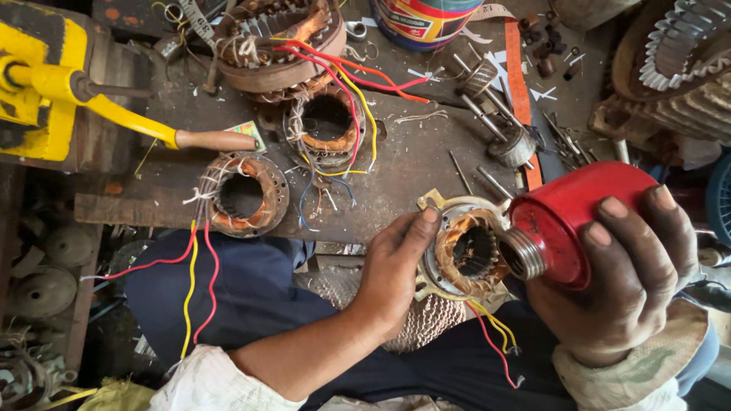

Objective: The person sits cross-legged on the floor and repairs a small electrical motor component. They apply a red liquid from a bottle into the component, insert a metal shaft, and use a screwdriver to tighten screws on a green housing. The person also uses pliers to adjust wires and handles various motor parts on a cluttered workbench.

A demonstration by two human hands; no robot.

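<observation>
My left hand [392,262] grips a round motor stator [464,251] with copper windings and a metal frame, held over my lap. Red and yellow wires [495,335] hang from its underside. My right hand [632,281] holds a red cylindrical can [571,217] tipped on its side. The can's threaded metal neck [521,255] points at the stator's bore and nearly touches its rim.
A dark wooden board [411,160] carries three more wound stators [244,196] [327,125] [278,42] with red and yellow leads, several long bolts [483,114] and scraps. A yellow tool with a wooden handle [137,122] lies at left. A striped tin [422,21] stands at the back.
</observation>
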